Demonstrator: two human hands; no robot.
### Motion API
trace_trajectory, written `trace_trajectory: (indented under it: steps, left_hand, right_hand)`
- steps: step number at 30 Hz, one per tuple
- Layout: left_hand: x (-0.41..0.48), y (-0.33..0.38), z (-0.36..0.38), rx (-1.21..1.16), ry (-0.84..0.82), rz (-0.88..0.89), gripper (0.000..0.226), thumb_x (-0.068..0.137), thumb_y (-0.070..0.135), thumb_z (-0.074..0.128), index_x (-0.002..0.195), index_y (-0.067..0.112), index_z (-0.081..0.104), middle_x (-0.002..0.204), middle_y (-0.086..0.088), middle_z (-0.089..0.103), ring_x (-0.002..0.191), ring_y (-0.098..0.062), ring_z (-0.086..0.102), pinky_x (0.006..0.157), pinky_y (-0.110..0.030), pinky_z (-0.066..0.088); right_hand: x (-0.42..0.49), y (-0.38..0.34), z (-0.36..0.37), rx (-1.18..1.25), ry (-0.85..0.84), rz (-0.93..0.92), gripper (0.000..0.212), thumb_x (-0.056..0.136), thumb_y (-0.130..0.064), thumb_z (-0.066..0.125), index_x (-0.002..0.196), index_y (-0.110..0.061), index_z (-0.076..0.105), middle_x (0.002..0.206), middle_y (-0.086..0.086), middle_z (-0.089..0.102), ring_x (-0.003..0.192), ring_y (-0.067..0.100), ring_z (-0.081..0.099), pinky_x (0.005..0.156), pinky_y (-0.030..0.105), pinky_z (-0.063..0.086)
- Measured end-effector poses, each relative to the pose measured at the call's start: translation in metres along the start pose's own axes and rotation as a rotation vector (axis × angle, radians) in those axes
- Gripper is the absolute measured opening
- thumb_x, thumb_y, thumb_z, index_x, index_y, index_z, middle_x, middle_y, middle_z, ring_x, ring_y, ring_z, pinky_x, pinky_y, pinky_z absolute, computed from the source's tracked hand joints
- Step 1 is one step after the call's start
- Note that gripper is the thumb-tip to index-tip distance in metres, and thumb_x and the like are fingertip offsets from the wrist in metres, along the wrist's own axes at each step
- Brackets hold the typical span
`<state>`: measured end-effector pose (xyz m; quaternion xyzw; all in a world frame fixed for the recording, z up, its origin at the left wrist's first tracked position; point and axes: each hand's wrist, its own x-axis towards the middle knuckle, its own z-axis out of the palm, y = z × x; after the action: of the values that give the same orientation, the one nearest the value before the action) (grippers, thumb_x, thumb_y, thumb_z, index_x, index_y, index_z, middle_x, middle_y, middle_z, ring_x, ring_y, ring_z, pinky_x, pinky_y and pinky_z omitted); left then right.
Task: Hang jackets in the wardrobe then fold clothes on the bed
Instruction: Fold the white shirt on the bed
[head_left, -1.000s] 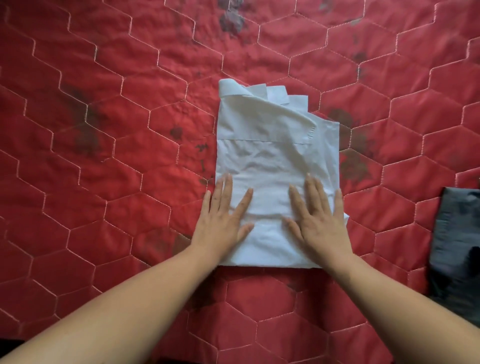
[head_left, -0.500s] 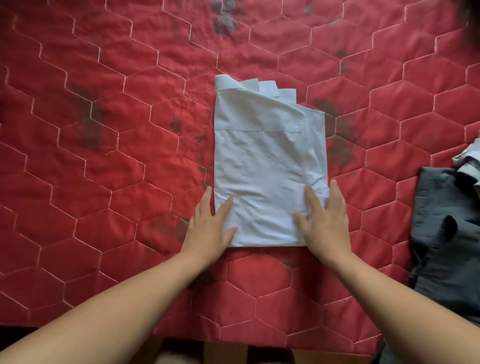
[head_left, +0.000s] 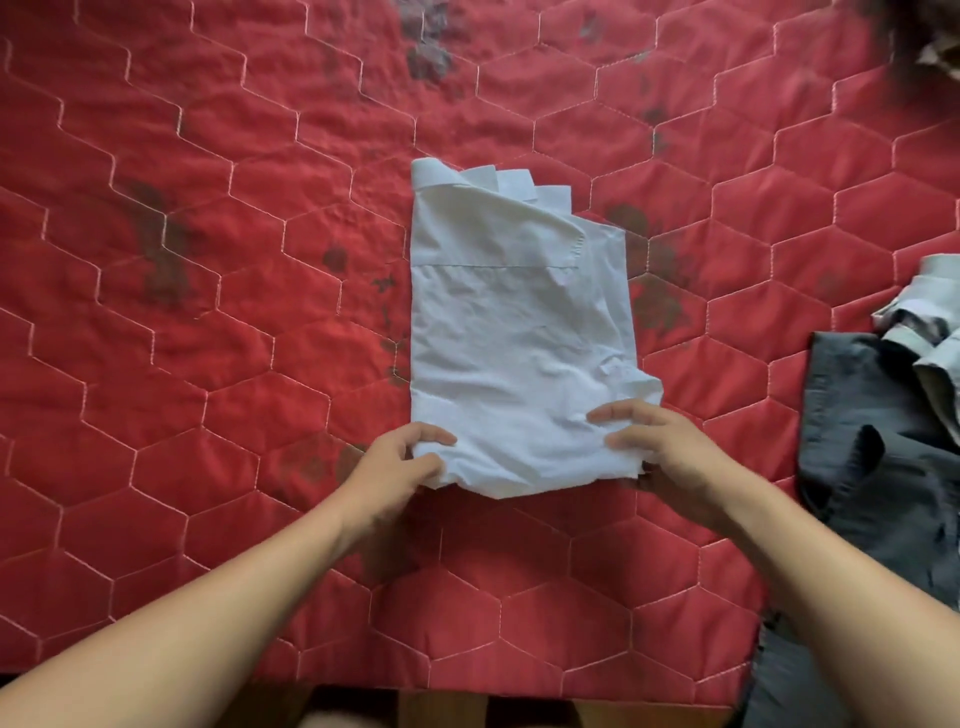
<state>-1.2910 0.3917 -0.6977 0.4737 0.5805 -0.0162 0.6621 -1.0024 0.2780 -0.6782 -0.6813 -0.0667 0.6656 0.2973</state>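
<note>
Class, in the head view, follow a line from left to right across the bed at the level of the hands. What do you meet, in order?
In order: left hand → shirt → right hand → grey garment.

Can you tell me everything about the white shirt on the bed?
The white shirt is thin, wrinkled cloth, folded into a tall rectangle, flat on the red quilt. Its collar lies at the far end, a stitched seam just below. The left hand and right hand grip its two near corners, bunching that edge.
</note>
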Motion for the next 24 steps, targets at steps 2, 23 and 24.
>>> trace_trajectory:
  steps: [2,23,24]
  left_hand:
    - [-0.003,0.028,-0.012,-0.178,-0.014,0.01,0.024,0.086,-0.003,0.058,0.097,0.012,0.073,0.077,-0.013,0.07,0.065,-0.016,0.068,0.057,-0.016,0.051]
    - [0.165,0.111,-0.009,1.246,0.365,0.81,0.067,0.1,0.051,0.034,0.161,0.027,0.016,0.167,-0.02,0.004,0.155,-0.037,0.003,0.123,-0.058,0.012]
    - [0.171,0.102,-0.008,1.312,0.402,0.778,0.069,0.1,0.056,0.03,0.161,0.028,0.015,0.167,-0.022,0.004,0.155,-0.038,0.003,0.122,-0.061,0.013]
  right_hand:
    - [-0.006,-0.026,-0.002,0.121,-0.049,-0.008,0.021,0.085,-0.007,0.062,0.093,-0.019,0.078,0.088,0.006,0.07,0.076,0.023,0.06,0.069,0.033,0.043]
    - [0.156,-0.113,0.044,-1.453,0.481,-1.057,0.057,0.097,-0.044,0.047,0.147,-0.017,0.049,0.159,0.021,0.036,0.148,0.046,0.029,0.116,0.068,0.022]
    - [0.165,-0.112,0.043,-1.53,0.482,-0.959,0.067,0.097,-0.055,0.042,0.156,-0.024,0.037,0.166,0.018,0.023,0.153,0.045,0.015,0.117,0.072,0.011]
